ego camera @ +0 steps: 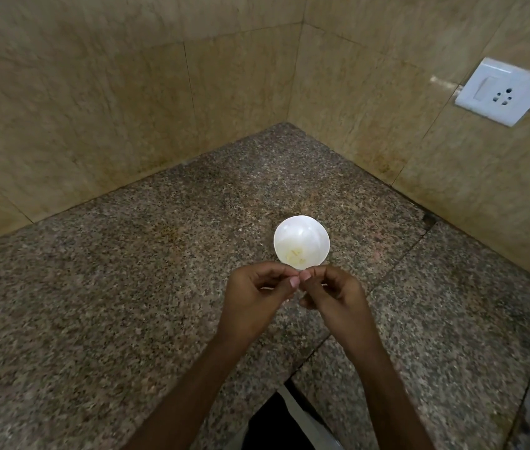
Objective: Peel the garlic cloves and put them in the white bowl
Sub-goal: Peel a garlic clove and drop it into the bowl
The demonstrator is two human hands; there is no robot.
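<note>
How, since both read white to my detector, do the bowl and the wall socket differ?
The white bowl is round, the socket plate rectangular. The bowl sits on the counter, the plate on the wall. The bowl holds peeled cloves; the plate has a switch and holes. Both are white.

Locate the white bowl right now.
Head view: the white bowl stands on the granite counter, slightly right of centre, just beyond the left hand and right hand, which together pinch a garlic clove at its near rim.

Left hand (255, 298) and right hand (335, 295) pinch a clove (302, 273) — white bowl (301, 233) beyond.
</note>
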